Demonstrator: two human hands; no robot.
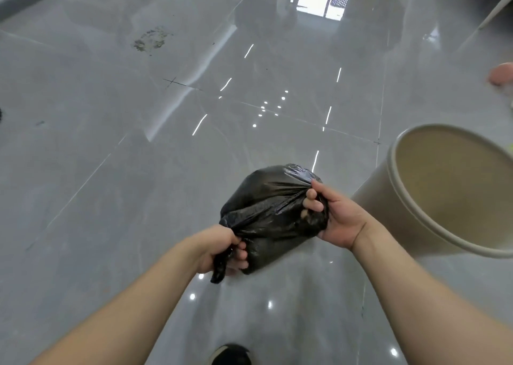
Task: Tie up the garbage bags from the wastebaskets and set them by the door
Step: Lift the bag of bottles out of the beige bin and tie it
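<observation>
A small black garbage bag [266,212] hangs in the air between my hands above the grey floor. My left hand [219,249] is closed on a twisted strip of the bag's top at its lower left, and the strip's end dangles below my fist. My right hand [333,217] grips the bunched plastic on the bag's right side. The two hands pull the plastic apart sideways. A beige round wastebasket [394,226] stands just right of my right hand, with no liner visible inside it.
Glossy grey floor tiles [138,142] stretch ahead, with a dirty smudge [151,41] at the far left. A pink object [502,74] lies at the right edge. My dark shoe [231,355] shows at the bottom. A bright doorway reflection [322,1] is far ahead.
</observation>
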